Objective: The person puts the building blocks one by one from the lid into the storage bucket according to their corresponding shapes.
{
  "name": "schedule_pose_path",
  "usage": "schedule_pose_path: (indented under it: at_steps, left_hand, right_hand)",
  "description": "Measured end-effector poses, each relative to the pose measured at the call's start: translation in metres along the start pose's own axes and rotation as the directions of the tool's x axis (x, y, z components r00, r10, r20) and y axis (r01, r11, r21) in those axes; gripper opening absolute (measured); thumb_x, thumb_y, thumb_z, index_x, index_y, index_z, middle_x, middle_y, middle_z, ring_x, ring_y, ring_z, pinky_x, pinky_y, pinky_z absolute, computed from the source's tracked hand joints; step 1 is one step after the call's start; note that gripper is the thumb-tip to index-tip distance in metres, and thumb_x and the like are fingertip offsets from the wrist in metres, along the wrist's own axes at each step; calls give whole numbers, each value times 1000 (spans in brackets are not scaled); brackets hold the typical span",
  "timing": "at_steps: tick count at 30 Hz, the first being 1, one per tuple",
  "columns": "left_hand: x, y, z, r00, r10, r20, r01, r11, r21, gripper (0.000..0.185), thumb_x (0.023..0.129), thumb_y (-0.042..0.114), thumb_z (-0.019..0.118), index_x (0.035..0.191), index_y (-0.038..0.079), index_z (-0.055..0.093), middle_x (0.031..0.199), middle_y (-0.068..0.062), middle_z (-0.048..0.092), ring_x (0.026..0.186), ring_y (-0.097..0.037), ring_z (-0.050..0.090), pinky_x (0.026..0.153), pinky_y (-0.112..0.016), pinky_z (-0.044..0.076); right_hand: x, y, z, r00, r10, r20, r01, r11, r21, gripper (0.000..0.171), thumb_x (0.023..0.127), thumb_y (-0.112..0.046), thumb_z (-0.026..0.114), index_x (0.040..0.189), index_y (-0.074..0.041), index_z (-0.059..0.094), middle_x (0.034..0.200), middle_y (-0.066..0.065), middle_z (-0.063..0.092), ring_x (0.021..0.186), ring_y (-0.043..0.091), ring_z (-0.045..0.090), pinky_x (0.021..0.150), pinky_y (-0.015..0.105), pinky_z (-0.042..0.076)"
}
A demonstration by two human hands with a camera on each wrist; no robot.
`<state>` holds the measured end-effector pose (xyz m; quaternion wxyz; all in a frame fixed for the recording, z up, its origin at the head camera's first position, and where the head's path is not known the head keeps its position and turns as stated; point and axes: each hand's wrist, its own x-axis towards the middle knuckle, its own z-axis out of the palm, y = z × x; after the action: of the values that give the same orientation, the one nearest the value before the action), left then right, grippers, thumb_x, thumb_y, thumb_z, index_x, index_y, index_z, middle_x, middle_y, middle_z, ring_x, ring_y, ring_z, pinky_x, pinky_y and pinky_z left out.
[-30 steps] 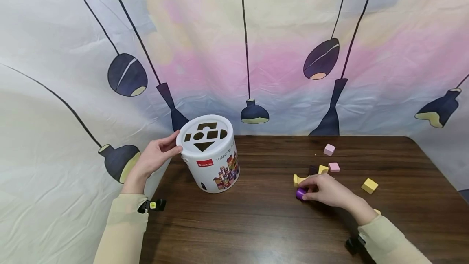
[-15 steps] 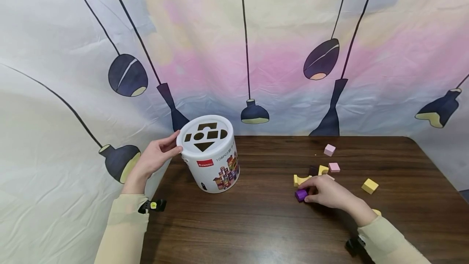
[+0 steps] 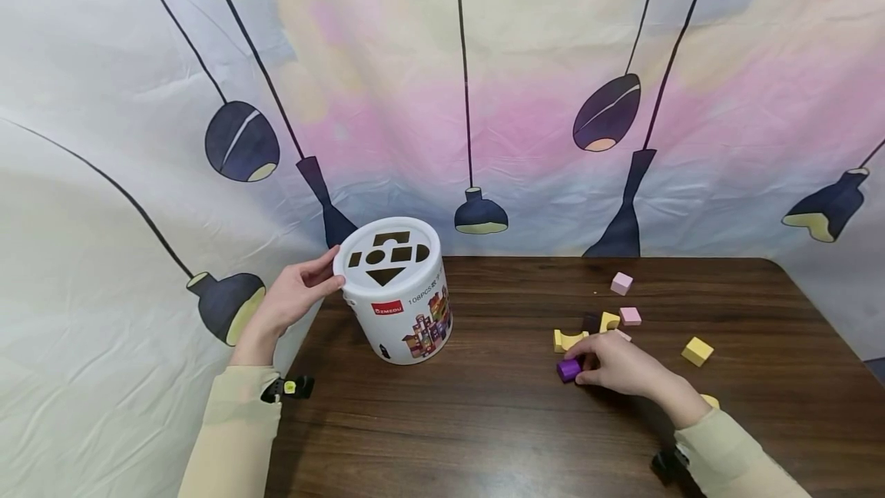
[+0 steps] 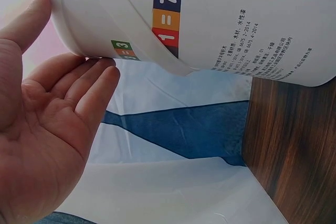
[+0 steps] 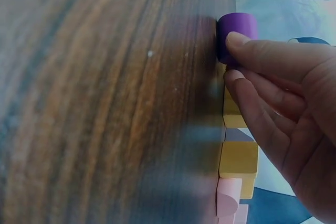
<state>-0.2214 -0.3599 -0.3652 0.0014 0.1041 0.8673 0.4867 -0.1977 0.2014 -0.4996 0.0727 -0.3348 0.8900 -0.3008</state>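
A white lidded bucket (image 3: 397, 321) with cut-out shapes in its lid stands upright on the table. My left hand (image 3: 293, 294) rests thumb and fingertips against the rim on its left side, fingers spread and fairly straight. In the left wrist view, the left palm (image 4: 47, 124) faces the bucket wall (image 4: 210, 24) with a gap between. A purple cylinder block (image 3: 568, 370) lies on its side on the table. My right hand (image 3: 618, 363) holds its right end between thumb and fingers. In the right wrist view, the thumb overlaps the purple cylinder (image 5: 241, 22); part of the grip is hidden.
Beyond my right hand sit a yellow arch block (image 3: 565, 340), another yellow block (image 3: 609, 320), a dark block (image 3: 591, 322) and pink blocks (image 3: 621, 283). A yellow block (image 3: 698, 350) lies farther right. A patterned curtain (image 3: 525, 98) hangs behind the table.
The purple cylinder has turned slightly at my right fingertips, more of its side showing now, and the right thumb has shifted a little rightward. My left hand and the bucket stay put.
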Motion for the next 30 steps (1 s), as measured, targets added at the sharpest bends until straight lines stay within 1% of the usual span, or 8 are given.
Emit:
schedule_pose_path:
  at_steps: [4,7,12,15,19,23,26,30]
  left_hand:
    - [0,0,0,1000,-2,-2,2,1000,2,71,104,27,75,164,9,42,163,-14,45,146,-33,48,101,-18,49]
    - [0,1,0,1000,1,-2,-1,1000,-1,71,104,26,75,164,9,43,163,-13,46,146,-33,48,101,-17,49]
    - [0,0,0,1000,5,-4,-5,1000,-14,70,104,25,75,163,8,43,163,-13,45,146,-33,48,100,-16,49]
    - [0,0,1,1000,2,-5,-2,1000,-20,70,104,25,75,163,9,43,164,-12,45,146,-33,48,101,-17,49]
    - [-1,-1,1,1000,-4,-6,4,1000,-14,70,104,25,76,164,9,43,164,-12,45,146,-33,48,102,-19,49]
    - [-1,-1,1,1000,-7,-10,7,1000,1,71,103,27,76,164,10,43,164,-12,45,146,-33,49,104,-23,49]
    - [0,-1,1,1000,-5,-13,5,1000,4,71,103,27,76,164,10,43,164,-12,45,146,-32,49,106,-26,48]
    - [0,-1,1,1000,-3,-12,3,1000,1,71,103,26,76,164,10,43,164,-12,45,147,-33,48,106,-26,48]
  right_hand:
    - [1,1,0,1000,4,6,-4,1000,20,24,86,-12,91,108,-11,81,88,-15,69,74,-2,60,65,24,55]
    - [1,1,-1,1000,7,4,-7,999,37,24,86,-14,91,108,-12,81,90,-16,70,75,-2,62,66,24,56]
    - [1,1,-3,999,-9,-31,11,997,73,24,87,-18,91,109,-13,82,94,-14,72,80,0,65,68,25,59]
    - [0,1,-3,998,-19,-52,25,992,121,26,88,-18,91,111,-13,81,97,-12,73,83,2,68,70,26,60]
    - [0,1,-2,998,-10,-61,23,974,224,27,90,-17,89,116,-12,79,99,-8,73,85,5,69,71,27,62]
    - [1,1,-1,997,5,-72,17,953,301,28,93,-16,87,119,-11,78,98,-5,73,87,8,70,73,29,63]
    - [3,0,0,997,16,-71,11,933,359,31,93,-16,86,121,-7,76,99,-1,74,88,10,72,74,30,64]
    - [6,-2,-1,997,46,-57,-17,903,429,34,94,-16,85,123,-4,73,102,4,75,92,13,73,76,29,63]
